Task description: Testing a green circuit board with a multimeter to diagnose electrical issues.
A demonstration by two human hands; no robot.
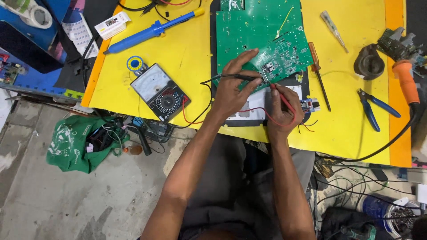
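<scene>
A green circuit board (260, 35) lies on a dark panel on the yellow table (356, 124). My left hand (233, 89) grips a black test probe (247, 77), tip at the board's lower edge. My right hand (284, 109) pinches a red test probe (279, 94), its tip touching the same spot on the board. Black and red leads run left to an analog multimeter (160, 92) lying on the table.
On the table lie a blue desoldering pump (153, 30), a solder reel (134, 63), two screwdrivers (319, 73), blue pliers (373, 109) and an orange-handled soldering iron (407, 82). A green bag (75, 142) and tangled wires sit on the concrete floor.
</scene>
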